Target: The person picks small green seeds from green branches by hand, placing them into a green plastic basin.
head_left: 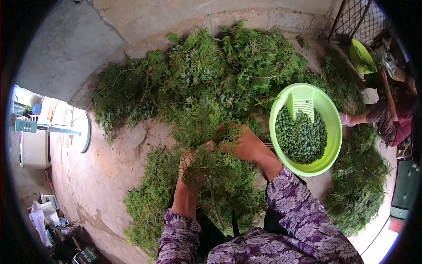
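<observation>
A leafy green branch (204,165) lies across my left forearm, and its foliage partly covers my left hand (200,152). The left fingers are mostly hidden among the leaves. My right hand (244,143) is closed, its fingers bent together at the foliage just right of the left hand; what they pinch is too small to make out. Right of my right hand stands a light green basin (337,132) with a ridged washboard (303,105), holding many small round green berries (301,138). A large heap of cut branches (198,66) lies beyond my hands.
More branches lie near my legs (154,198) and right of the basin (356,185). Another person (395,114) sits at the far right near a second green basin (361,57). A white fan base (85,132) stands at left, with assorted items (55,220) at lower left.
</observation>
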`<state>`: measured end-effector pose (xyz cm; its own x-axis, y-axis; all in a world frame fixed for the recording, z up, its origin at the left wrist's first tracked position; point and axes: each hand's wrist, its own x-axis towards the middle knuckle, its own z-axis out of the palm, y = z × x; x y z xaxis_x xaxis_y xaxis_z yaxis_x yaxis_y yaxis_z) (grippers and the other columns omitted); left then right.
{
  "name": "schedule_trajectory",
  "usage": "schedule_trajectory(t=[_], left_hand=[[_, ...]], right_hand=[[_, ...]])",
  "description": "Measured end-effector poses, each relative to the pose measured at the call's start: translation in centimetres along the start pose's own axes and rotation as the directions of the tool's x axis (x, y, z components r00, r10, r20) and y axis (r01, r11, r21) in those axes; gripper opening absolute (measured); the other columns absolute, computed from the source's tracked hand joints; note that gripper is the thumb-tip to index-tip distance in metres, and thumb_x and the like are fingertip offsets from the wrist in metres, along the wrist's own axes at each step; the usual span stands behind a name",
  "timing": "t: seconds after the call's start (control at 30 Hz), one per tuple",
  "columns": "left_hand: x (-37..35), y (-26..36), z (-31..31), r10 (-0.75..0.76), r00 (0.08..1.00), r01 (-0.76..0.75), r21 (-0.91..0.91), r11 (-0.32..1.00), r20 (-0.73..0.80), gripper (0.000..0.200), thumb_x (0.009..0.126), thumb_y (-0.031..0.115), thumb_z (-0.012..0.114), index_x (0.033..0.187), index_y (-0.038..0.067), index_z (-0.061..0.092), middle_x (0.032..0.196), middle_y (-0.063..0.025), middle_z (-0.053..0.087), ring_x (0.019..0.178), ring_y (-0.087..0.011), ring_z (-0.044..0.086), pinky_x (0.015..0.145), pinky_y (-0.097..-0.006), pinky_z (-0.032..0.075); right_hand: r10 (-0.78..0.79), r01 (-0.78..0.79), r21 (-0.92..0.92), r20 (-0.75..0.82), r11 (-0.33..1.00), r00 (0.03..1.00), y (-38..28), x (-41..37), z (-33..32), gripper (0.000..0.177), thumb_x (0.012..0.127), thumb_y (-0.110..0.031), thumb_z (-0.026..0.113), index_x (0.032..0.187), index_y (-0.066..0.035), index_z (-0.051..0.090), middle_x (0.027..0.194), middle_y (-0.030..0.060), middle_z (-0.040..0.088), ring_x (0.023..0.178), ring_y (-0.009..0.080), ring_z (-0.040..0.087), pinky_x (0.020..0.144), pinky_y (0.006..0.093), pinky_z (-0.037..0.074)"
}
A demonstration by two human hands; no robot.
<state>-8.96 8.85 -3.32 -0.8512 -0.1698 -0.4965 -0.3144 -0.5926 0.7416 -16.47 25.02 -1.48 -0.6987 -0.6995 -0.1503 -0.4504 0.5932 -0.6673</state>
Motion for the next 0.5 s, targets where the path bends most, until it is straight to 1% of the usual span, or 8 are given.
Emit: schedule_trajectory(t=[0.1,0.17,0.27,0.3,0.33,0.37,0.43,0.5], left_hand=[[0.0,-0.5,-0.4,-0.035,0.999,0.035,0.031,0.999,0.002,0.02,0.077,0.019,0.064,0.089,0.003,0.06,0.068,-0.003,0.055,0.059,-0.0161,0.052,0.055,-0.0325,0.043],[-0.2,-0.4,-0.1,-0.052,0.999,0.052,0.016,0.999,0.0,0.022,0.078,0.02,0.063,0.093,0.003,0.059,0.07,-0.0038,0.055,0.06,-0.0159,0.052,0.055,-0.0318,0.043],[0.0,-0.3,-0.1,0.06,0.998,-0.06,-0.009,0.998,0.026,0.024,0.08,0.026,0.059,0.094,0.007,0.059,0.074,-0.0035,0.055,0.064,-0.0153,0.051,0.059,-0.0303,0.042],[1.7,-1.0,-2.0,0.068,0.887,0.079,-0.295,0.952,0.457,0.037,0.084,0.033,0.05,0.104,0.002,0.052,0.09,-0.0078,0.055,0.081,-0.02,0.051,0.07,-0.0331,0.043],[3.0,-2.0,-3.7,0.204,0.605,0.318,-0.469,0.824,0.769,0.05,0.088,0.039,0.041,0.115,-0.002,0.046,0.106,-0.0122,0.055,0.097,-0.0247,0.052,0.081,-0.0359,0.043],[2.6,-1.8,-3.5,0.21,0.607,0.315,-0.474,0.822,0.767,0.05,0.088,0.039,0.041,0.115,-0.002,0.046,0.106,-0.0122,0.055,0.097,-0.0247,0.052,0.081,-0.0359,0.043],[0.9,-0.5,-3.0,0.071,0.897,-0.012,-0.135,0.991,0.436,0.029,0.085,0.03,0.052,0.103,0.007,0.056,0.074,-0.0021,0.053,0.072,-0.014,0.049,0.067,-0.0302,0.041],[0.1,0.7,-1.1,-0.007,0.977,0.003,0.02,1.0,0.211,0.034,0.084,0.029,0.051,0.106,0.003,0.053,0.08,-0.005,0.054,0.071,-0.0179,0.051,0.066,-0.0347,0.042]], right_hand=[[-0.152,0.181,0.151,-0.184,0.972,0.971,0.9,0.3,0.8,0.025,0.076,-0.021,0.058,0.098,-0.011,0.057,0.095,0.0058,0.059,0.087,0.0214,0.055,0.075,0.0357,0.045],[-0.285,0.284,-0.048,-0.311,0.958,0.907,1.0,0.4,1.0,0.023,0.071,-0.014,0.06,0.093,-0.009,0.058,0.086,0.0107,0.06,0.079,0.0256,0.056,0.071,0.0348,0.046],[-0.1,0.171,0.109,-0.474,0.979,0.875,1.0,-0.9,-0.5,0.018,0.071,-0.01,0.06,0.088,-0.006,0.058,0.078,0.0132,0.06,0.071,0.0282,0.058,0.065,0.0345,0.047],[-0.097,0.167,0.109,-0.476,0.98,0.874,1.5,-1.0,-0.7,0.018,0.071,-0.01,0.06,0.088,-0.006,0.058,0.078,0.0132,0.06,0.071,0.0282,0.058,0.065,0.0345,0.047],[-0.013,0.068,0.085,-0.521,0.994,0.854,2.2,-0.8,-1.0,0.016,0.072,-0.01,0.058,0.087,-0.004,0.056,0.074,0.0148,0.059,0.067,0.0291,0.058,0.062,0.0348,0.048],[0.062,-0.03,0.066,-0.564,0.997,0.823,2.9,-0.7,-1.4,0.014,0.074,-0.009,0.057,0.086,-0.002,0.055,0.071,0.0163,0.059,0.062,0.0299,0.058,0.06,0.0351,0.049],[0.243,-0.227,0.103,-0.601,0.968,0.761,4.0,-1.7,-3.4,0.014,0.079,-0.015,0.055,0.084,-0.002,0.054,0.067,0.0162,0.059,0.06,0.0243,0.061,0.056,0.0339,0.05],[0.352,-0.355,0.143,-0.682,0.924,0.641,6.3,-3.3,-5.1,0.015,0.08,-0.018,0.054,0.082,-0.003,0.054,0.059,0.0132,0.058,0.052,0.0251,0.059,0.05,0.0333,0.049]])
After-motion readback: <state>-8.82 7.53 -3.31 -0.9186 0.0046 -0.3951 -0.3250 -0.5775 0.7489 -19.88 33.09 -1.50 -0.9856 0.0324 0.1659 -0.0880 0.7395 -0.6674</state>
